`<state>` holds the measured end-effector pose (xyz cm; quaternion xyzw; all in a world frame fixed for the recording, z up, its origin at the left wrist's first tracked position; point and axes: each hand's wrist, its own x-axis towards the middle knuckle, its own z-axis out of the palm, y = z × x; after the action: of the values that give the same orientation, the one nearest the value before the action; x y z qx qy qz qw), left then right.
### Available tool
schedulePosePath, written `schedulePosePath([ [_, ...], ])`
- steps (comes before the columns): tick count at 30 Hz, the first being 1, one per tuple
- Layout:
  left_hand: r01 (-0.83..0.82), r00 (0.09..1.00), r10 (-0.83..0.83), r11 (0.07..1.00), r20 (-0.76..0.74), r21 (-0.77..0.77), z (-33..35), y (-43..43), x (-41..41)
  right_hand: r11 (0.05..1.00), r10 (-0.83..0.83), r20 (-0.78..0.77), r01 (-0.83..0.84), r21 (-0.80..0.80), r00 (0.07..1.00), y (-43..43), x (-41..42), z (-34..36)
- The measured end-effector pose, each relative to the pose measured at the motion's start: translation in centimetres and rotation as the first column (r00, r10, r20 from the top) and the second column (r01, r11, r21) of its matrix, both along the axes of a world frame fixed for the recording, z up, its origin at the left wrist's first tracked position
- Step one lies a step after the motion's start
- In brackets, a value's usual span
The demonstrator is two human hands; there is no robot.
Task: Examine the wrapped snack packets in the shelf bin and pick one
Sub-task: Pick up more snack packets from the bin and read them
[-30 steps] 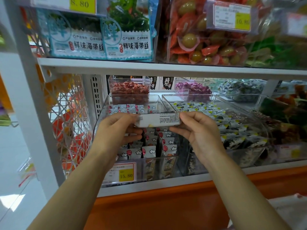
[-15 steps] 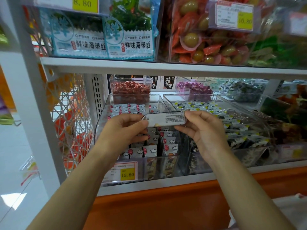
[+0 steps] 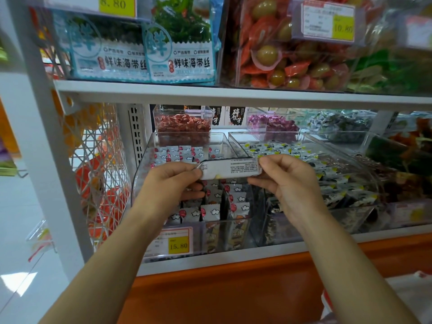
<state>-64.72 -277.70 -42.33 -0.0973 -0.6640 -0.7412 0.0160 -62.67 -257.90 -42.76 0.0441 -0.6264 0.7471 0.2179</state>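
Shop shelving: you face a white shelf [image 3: 233,97] in a store, with an orange panel [image 3: 233,288] under its near edge and a white wire basket [image 3: 98,178] on the left.
Shelf bin: a clear bin [image 3: 145,174] sits on the lower level straight ahead of you. It holds rows of white packets [image 3: 217,199] printed with red balloons and clouds.
Held packet: one long white snack packet [image 3: 230,168] is held level just above the bin, with its face of small black print turned towards you.
Left hand: your left hand [image 3: 168,183] pinches the packet's left end, fingers curled round it.
Right hand: your right hand [image 3: 287,181] pinches the right end between thumb and forefinger, with the other fingers curled.
Price tag: a yellow tag [image 3: 178,245] reading 15.80 is on the bin's near face.
Right neighbour: a second clear bin [image 3: 364,164] stands just beside yours, filled with dark packets with yellow corners.
Far row: a small clear box of red-wrapped sweets [image 3: 183,127] stands behind the bin.
Upper level: blue-and-white seaweed packs [image 3: 182,54] stand above, to the left.
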Motion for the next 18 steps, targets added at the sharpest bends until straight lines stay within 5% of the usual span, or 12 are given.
schedulePosePath([
  [8, -0.016, 0.996, 0.008, 0.996, -0.087, -0.093, -0.27, 0.10, -0.08, 0.983, 0.085, 0.074, -0.096, 0.159, 0.994, -0.10, -0.06, 0.02],
  [11, 0.016, 0.991, -0.027, 0.996, -0.128, -0.090, -0.20, 0.17, 0.11, 0.949, -0.032, 0.030, 0.021, 0.316, 0.999, -0.37, 0.03, -0.10],
  [18, 0.076, 0.986, -0.096, 0.987, -0.139, -0.138, -0.26, 0.72, 0.57, 0.900, -0.224, -0.084, 0.239, 0.364, 0.971, -0.53, -0.19, -0.19],
])
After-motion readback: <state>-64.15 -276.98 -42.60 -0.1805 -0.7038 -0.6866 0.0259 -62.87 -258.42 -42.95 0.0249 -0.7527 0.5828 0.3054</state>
